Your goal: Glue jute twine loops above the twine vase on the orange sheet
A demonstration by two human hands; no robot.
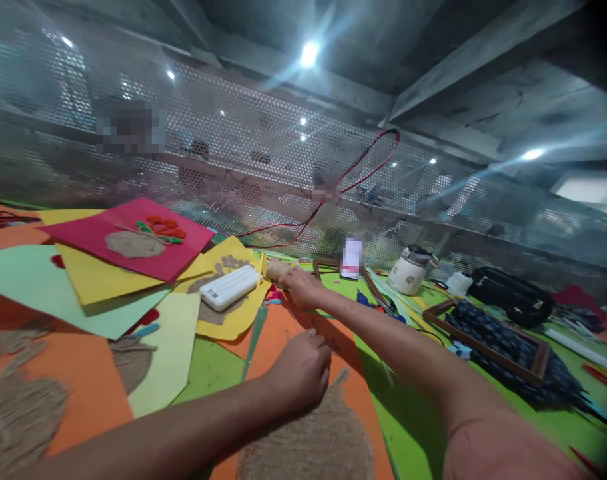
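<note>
We judge this twine-handling: our right hand (pixel 303 288) clamps its fingers on the twine roll (pixel 274 269) beyond the burlap cutout (pixel 316 443), our left hand (pixel 300 370) curls its fingers together (contents hidden), and the next move likely needs steady grip.

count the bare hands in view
2: the left hand over the orange sheet, the right hand at the twine roll. Others behind the mesh may be hidden.

On my feed, I see a green table (pixel 413 410). An orange sheet (pixel 282 339) lies on it, with a phone (pixel 352 259), a bottle (pixel 406 272) and a black pouch (pixel 510 297) farther right.
</note>
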